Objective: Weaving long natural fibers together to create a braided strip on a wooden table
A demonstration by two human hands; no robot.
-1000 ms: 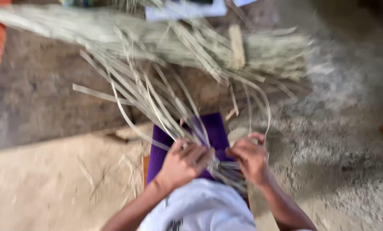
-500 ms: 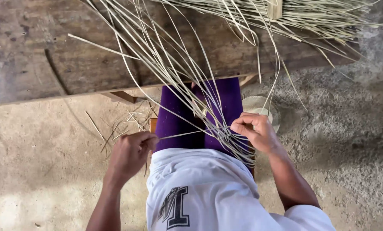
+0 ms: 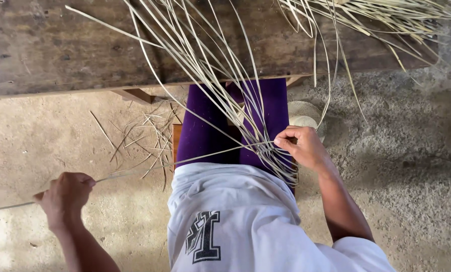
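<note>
I sit with purple trousers (image 3: 205, 136) and a white shirt (image 3: 235, 221) below a dark wooden bench (image 3: 59, 45). A bundle of long pale straw strips (image 3: 220, 85) fans down from the bench onto my lap. My right hand (image 3: 301, 148) pinches the bundle's lower end over my right thigh. My left hand (image 3: 67, 194), out to the left over the floor, grips a single strip (image 3: 195, 157) that runs taut across my lap to the bundle.
More straw (image 3: 387, 15) lies piled on the bench at top right. Loose straw scraps (image 3: 145, 141) litter the dirt floor by my left leg. A round woven piece (image 3: 306, 113) rests on the ground beside my right knee. Rough concrete floor (image 3: 402, 151) spreads to the right.
My left hand has left the bundle and swung far out to the left, drawing one strip out sideways. My right hand has stayed on the bundle. The view has tilted down.
</note>
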